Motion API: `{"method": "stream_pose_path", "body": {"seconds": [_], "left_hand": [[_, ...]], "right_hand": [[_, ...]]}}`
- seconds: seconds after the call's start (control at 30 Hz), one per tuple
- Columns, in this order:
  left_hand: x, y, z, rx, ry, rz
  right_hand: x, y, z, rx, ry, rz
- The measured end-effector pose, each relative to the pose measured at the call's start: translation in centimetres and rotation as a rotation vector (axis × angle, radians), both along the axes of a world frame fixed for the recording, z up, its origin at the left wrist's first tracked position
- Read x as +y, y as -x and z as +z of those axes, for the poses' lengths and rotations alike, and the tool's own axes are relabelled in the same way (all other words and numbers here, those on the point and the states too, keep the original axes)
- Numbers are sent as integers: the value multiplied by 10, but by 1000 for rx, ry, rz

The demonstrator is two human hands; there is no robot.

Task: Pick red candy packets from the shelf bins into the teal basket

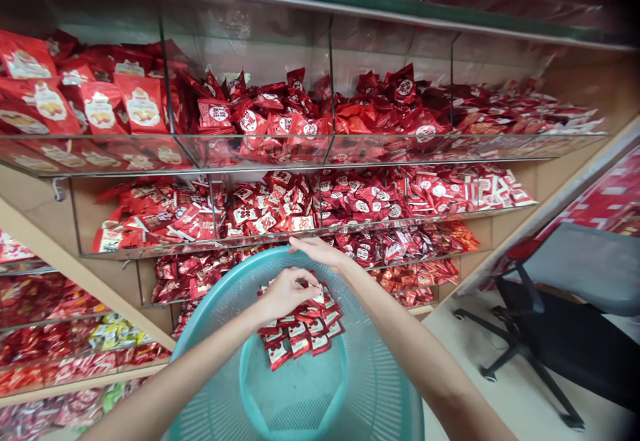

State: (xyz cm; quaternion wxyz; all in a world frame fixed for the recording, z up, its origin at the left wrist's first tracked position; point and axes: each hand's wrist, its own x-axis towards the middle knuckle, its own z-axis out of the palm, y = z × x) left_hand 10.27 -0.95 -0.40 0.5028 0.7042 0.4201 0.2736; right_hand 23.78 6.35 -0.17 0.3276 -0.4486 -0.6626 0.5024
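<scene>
A large teal plastic basket (200,324) with mesh sides is in front of me, tilted up against the shelves. Inside it lies a cluster of small red-and-white candy packets (300,345). My left hand (290,291) reaches over this cluster, thumb and forefinger curled together on a packet near its upper edge; the fingers partly hide what they grip. My right hand (320,253) lies over the basket's far rim, its fingers stretched out towards the left, with no packet visible in it.
Glass-fronted shelves hold red packets (270,117) in divided compartments, with more packets (270,211) on the tier below. Larger red bags (143,104) fill the upper left. Another shelf unit (85,321) stands left. An office chair (565,307) is at right on the pale floor.
</scene>
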Motion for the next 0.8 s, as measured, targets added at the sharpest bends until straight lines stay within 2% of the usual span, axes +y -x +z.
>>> {"method": "stream_pose_path", "body": {"seconds": [0.23,0.47,0.7,0.8], "left_hand": [[17,-8,-18,151,-218,68],[17,-13,-20,359,-537,37],[15,-10,-24,672,-677,58],[14,-8,-24,716,-746,43]], "right_hand": [[2,-2,-2,-13,63,8],[5,-2,-7,-95,42,-6],[8,-5,-17,-120,-12,-18],[8,-7,-16,-133,-32,4]]}}
